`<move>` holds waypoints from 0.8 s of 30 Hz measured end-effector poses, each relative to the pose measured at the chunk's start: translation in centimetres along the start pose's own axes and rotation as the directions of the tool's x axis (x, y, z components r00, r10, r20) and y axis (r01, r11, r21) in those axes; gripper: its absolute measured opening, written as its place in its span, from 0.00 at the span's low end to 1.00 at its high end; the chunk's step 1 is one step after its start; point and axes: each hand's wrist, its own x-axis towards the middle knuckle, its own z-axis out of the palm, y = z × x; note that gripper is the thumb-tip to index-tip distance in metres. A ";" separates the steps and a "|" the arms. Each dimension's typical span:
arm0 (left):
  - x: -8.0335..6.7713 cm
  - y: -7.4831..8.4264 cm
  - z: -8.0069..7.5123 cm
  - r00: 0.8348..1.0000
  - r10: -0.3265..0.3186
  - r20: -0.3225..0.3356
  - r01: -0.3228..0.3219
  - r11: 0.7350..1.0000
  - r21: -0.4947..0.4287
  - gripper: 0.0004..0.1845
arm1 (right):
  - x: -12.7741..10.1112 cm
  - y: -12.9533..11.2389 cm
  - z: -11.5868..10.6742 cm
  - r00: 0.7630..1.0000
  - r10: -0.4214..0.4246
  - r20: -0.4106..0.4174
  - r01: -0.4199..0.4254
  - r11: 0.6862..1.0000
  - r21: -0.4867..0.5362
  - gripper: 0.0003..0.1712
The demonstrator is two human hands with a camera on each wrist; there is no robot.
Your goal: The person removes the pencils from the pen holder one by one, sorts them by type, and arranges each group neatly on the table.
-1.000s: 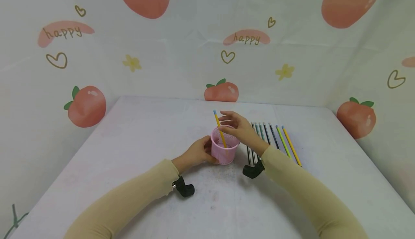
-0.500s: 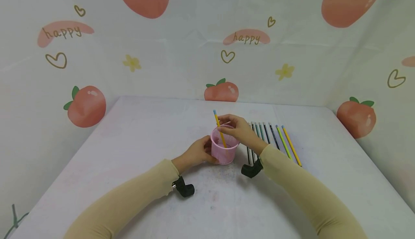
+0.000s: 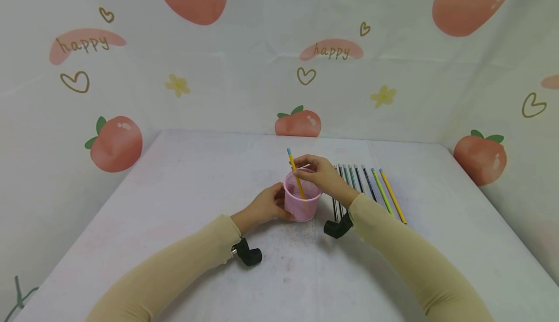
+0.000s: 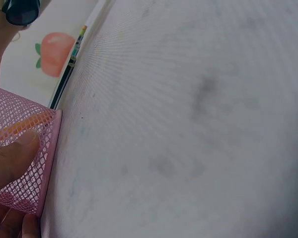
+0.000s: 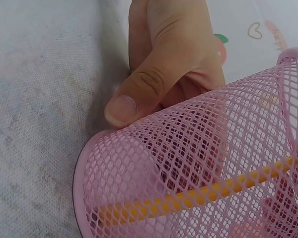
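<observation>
A pink mesh pencil cup (image 3: 301, 210) stands upright on the table, gripped low on its left side by my left hand (image 3: 264, 204). The left wrist view shows that hand's thumb (image 4: 17, 158) lying against the mesh. Inside the cup leans a yellow pencil (image 3: 299, 186) with a blue end sticking up past the rim. My right hand (image 3: 322, 174) is above the cup's right rim, pinching the pencil's upper part between thumb and fingers. Through the mesh in the right wrist view, the pencil (image 5: 188, 198) reaches down close to the cup's base.
To the right of the cup, several pencils lie side by side: dark and striped ones (image 3: 359, 178), a green pencil (image 3: 382, 191) and another yellow pencil (image 3: 393, 195). My right forearm partly covers them. A fruit-printed white cloth (image 3: 244, 93) hangs behind the table (image 3: 196, 176).
The right hand's fingers have come down slightly and closed in on the pencil's upper part. My left hand and the cup have stayed in place.
</observation>
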 end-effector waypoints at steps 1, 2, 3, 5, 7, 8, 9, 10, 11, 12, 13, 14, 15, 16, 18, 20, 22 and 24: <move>0.0 0.0 0.0 1.000 -0.003 -0.001 0.003 1.000 0.004 0.40 | 0.0 0.0 0.0 1.000 -0.001 -0.003 0.001 1.000 -0.002 0.19; 0.0 0.0 0.0 1.000 -0.005 -0.001 0.005 1.000 0.007 0.40 | 0.0 0.0 0.0 1.000 -0.004 -0.005 0.004 1.000 -0.003 0.18; 0.1 0.0 0.0 1.000 -0.007 0.000 0.007 1.000 0.009 0.40 | 0.0 0.0 0.0 1.000 -0.009 -0.008 0.009 1.000 -0.004 0.18; 0.1 -0.1 -0.1 1.000 -0.008 -0.001 0.008 1.000 0.016 0.40 | 0.0 0.1 0.0 1.000 -0.022 -0.015 0.022 1.000 0.000 0.18; 0.1 -0.1 -0.1 1.000 -0.009 -0.004 0.009 1.000 0.017 0.40 | 0.0 0.1 0.0 0.999 -0.038 -0.033 0.038 0.999 -0.005 0.17; 0.1 -0.1 -0.1 1.000 -0.007 -0.005 0.007 1.000 0.017 0.40 | 0.0 0.1 0.0 0.998 -0.053 -0.043 0.052 0.999 -0.015 0.17; 0.2 -0.2 -0.1 1.000 -0.004 -0.007 0.004 1.000 0.015 0.40 | 0.0 0.0 -0.1 0.996 -0.063 -0.055 0.062 0.998 -0.021 0.17; 0.2 -0.2 -0.1 1.000 -0.003 -0.007 0.003 1.000 0.013 0.39 | 0.0 0.0 -0.2 0.995 -0.074 -0.068 0.073 0.997 -0.027 0.17; 0.2 -0.2 -0.1 1.000 -0.003 -0.009 0.003 1.000 0.015 0.39 | 0.0 0.0 -0.2 0.993 -0.081 -0.081 0.079 0.996 -0.028 0.17; 0.2 -0.2 -0.1 1.000 -0.007 -0.011 0.007 1.000 0.013 0.39 | -0.1 0.0 -0.3 0.992 -0.088 -0.094 0.085 0.996 -0.034 0.17; 0.2 -0.1 0.0 1.000 -0.005 -0.011 0.005 1.000 0.016 0.39 | -0.1 -0.1 -0.4 0.990 -0.098 -0.105 0.095 0.995 -0.038 0.17; 0.2 -0.1 0.0 1.000 -0.009 -0.013 0.009 1.000 0.015 0.39 | -0.2 -0.2 -0.5 0.988 -0.103 -0.114 0.099 0.994 -0.034 0.16; 0.2 -0.1 0.0 1.000 -0.014 -0.014 0.014 1.000 0.017 0.39 | -0.2 -0.2 -0.7 0.987 -0.102 -0.124 0.099 0.995 -0.030 0.16; 0.2 -0.1 0.0 1.000 -0.020 -0.014 0.020 1.000 0.020 0.40 | -0.2 -0.3 -0.8 0.986 -0.107 -0.131 0.105 0.994 -0.024 0.16; 0.1 0.0 -0.1 1.000 -0.022 -0.014 0.022 0.999 0.028 0.40 | -0.3 -0.5 -1.0 0.982 -0.115 -0.148 0.114 0.993 -0.017 0.16; 0.1 0.1 -0.1 1.000 -0.020 -0.012 0.020 0.999 0.030 0.40 | -0.4 -0.7 -1.3 0.978 -0.129 -0.164 0.132 0.991 0.007 0.16; 0.1 0.1 -0.1 1.000 -0.008 -0.008 0.009 0.999 0.032 0.40 | -0.4 -0.9 -1.5 0.972 -0.151 -0.178 0.161 0.986 0.043 0.17; 0.1 0.0 -0.1 1.000 -0.002 -0.007 0.002 1.000 0.030 0.40 | -0.5 -1.2 -1.8 0.967 -0.169 -0.191 0.188 0.978 0.087 0.17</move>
